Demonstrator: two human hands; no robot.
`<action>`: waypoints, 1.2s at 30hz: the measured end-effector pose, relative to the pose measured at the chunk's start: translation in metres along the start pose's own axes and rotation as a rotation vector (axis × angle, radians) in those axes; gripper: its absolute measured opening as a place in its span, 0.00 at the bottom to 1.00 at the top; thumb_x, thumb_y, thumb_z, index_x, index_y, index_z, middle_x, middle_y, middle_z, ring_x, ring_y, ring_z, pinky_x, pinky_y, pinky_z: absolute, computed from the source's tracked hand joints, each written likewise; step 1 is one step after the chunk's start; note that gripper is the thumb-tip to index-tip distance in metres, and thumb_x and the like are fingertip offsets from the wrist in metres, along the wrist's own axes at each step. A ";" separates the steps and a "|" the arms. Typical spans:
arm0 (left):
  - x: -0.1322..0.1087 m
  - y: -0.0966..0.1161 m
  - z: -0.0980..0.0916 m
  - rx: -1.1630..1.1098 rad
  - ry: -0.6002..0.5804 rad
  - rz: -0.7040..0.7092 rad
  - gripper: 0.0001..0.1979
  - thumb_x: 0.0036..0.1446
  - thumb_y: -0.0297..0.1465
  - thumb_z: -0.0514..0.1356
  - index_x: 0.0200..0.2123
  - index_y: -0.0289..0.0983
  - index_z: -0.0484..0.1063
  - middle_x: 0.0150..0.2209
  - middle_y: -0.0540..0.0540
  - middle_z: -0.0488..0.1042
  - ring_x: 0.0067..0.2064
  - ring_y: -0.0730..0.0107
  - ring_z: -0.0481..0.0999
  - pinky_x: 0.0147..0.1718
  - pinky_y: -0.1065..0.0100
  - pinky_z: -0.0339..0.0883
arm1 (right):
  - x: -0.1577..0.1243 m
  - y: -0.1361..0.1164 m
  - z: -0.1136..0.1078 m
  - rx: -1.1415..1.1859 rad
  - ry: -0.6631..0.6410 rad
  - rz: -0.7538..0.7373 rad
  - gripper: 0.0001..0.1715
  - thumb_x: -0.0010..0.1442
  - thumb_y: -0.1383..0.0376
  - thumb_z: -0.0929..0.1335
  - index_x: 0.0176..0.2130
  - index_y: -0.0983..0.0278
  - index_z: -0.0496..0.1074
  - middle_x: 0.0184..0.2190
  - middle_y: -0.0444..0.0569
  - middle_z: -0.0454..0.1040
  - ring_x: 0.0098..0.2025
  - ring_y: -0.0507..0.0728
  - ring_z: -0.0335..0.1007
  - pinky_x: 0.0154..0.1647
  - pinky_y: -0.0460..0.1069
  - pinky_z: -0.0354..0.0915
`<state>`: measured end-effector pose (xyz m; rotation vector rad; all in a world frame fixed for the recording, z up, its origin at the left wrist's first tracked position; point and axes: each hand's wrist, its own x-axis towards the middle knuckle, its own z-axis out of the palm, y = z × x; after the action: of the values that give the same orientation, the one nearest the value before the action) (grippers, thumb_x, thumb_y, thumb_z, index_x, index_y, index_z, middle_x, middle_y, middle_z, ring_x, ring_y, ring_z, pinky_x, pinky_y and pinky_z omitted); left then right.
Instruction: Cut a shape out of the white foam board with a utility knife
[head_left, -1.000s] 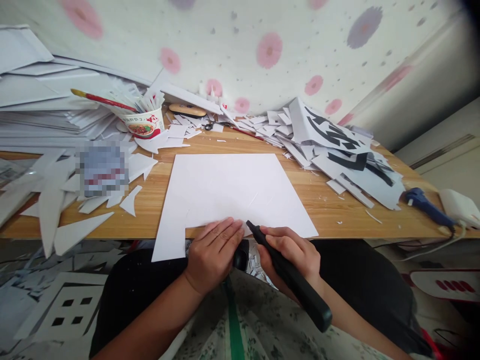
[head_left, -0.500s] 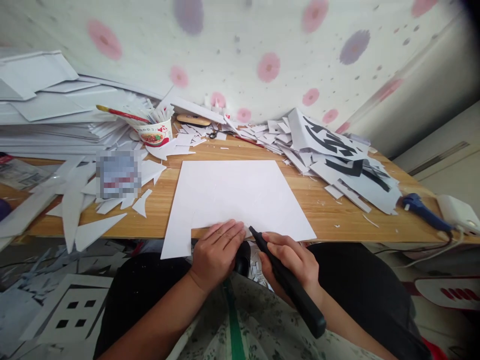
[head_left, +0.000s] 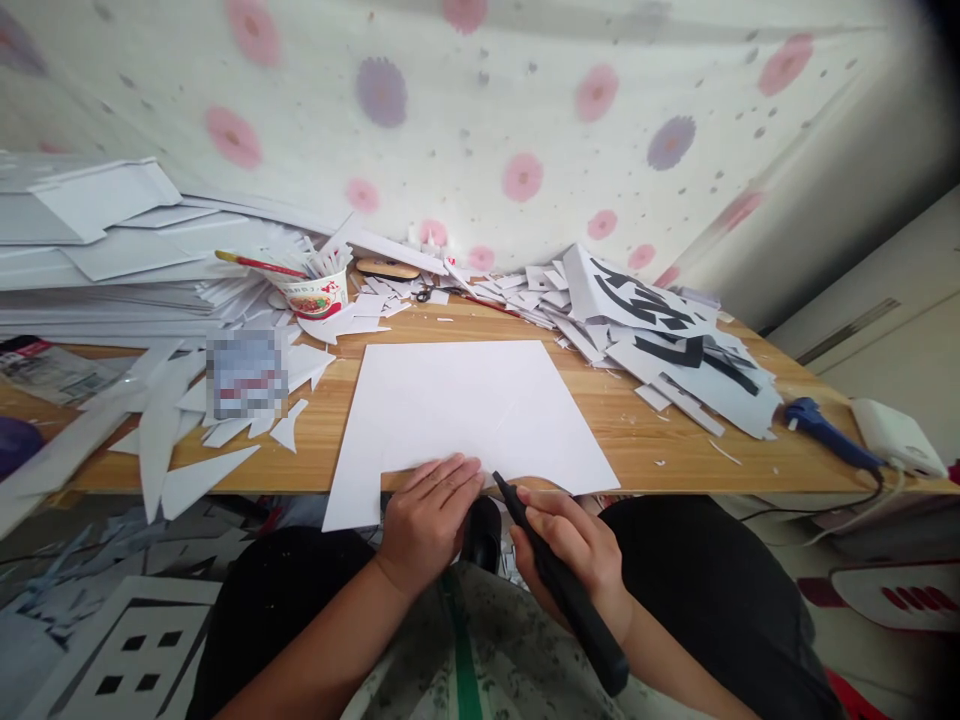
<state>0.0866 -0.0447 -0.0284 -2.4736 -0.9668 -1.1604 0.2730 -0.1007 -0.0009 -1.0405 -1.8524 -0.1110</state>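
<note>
A large white board (head_left: 457, 400) lies on the wooden table, its near side cut away in a notch and a curved edge. My left hand (head_left: 431, 515) rests flat at that near edge, fingers stretched out together and pressing on the board. My right hand (head_left: 574, 540) is wrapped around a black utility knife (head_left: 551, 570), its handle slanting down toward my lap. The knife's tip touches or hovers just over the board's near edge, right of my left fingertips; the blade itself is too small to make out.
Stacked white boards (head_left: 97, 260) and offcuts fill the left side. A paper bowl (head_left: 319, 298) of thin strips stands at the back. Paper with black lettering (head_left: 637, 295) and scraps lie right, near a blue-handled tool (head_left: 832, 430) and a white box (head_left: 896, 437) with cables.
The camera view has tilted up and shifted slightly. My hands, the knife and the board keep nearly the same places relative to each other.
</note>
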 end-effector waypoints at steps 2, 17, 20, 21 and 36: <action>0.001 0.000 0.000 -0.002 0.000 0.003 0.12 0.60 0.22 0.54 0.43 0.36 0.75 0.47 0.44 0.79 0.48 0.60 0.78 0.48 0.59 0.69 | 0.001 -0.001 -0.001 -0.001 0.008 -0.015 0.13 0.52 0.74 0.69 0.39 0.64 0.71 0.39 0.54 0.77 0.38 0.57 0.77 0.39 0.50 0.76; 0.001 0.001 0.000 -0.020 -0.025 -0.017 0.11 0.60 0.23 0.55 0.43 0.36 0.75 0.47 0.44 0.79 0.49 0.60 0.77 0.49 0.58 0.69 | -0.011 -0.002 0.001 -0.029 0.048 -0.008 0.12 0.51 0.74 0.71 0.38 0.65 0.72 0.41 0.54 0.78 0.37 0.57 0.77 0.36 0.49 0.76; 0.000 0.001 0.000 -0.029 -0.028 -0.017 0.12 0.60 0.22 0.55 0.43 0.35 0.75 0.47 0.44 0.79 0.50 0.59 0.77 0.49 0.58 0.69 | -0.013 -0.003 -0.001 -0.026 0.061 -0.039 0.14 0.50 0.75 0.71 0.38 0.66 0.72 0.41 0.56 0.78 0.37 0.57 0.78 0.35 0.48 0.76; 0.000 0.000 0.000 -0.030 -0.027 -0.019 0.12 0.60 0.22 0.55 0.43 0.35 0.75 0.47 0.44 0.79 0.50 0.60 0.77 0.49 0.58 0.69 | -0.015 -0.003 -0.001 -0.027 0.065 -0.050 0.14 0.49 0.76 0.71 0.38 0.66 0.72 0.41 0.56 0.78 0.37 0.58 0.78 0.35 0.48 0.76; -0.001 0.001 0.000 -0.031 -0.017 -0.035 0.12 0.61 0.22 0.55 0.42 0.38 0.76 0.46 0.47 0.79 0.50 0.64 0.77 0.49 0.61 0.70 | -0.038 -0.002 0.005 0.187 -0.037 -0.087 0.09 0.53 0.76 0.65 0.32 0.62 0.66 0.28 0.48 0.78 0.31 0.55 0.78 0.35 0.49 0.75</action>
<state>0.0870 -0.0453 -0.0290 -2.5042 -1.0077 -1.1764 0.2745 -0.1222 -0.0323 -0.8383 -1.9021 0.0298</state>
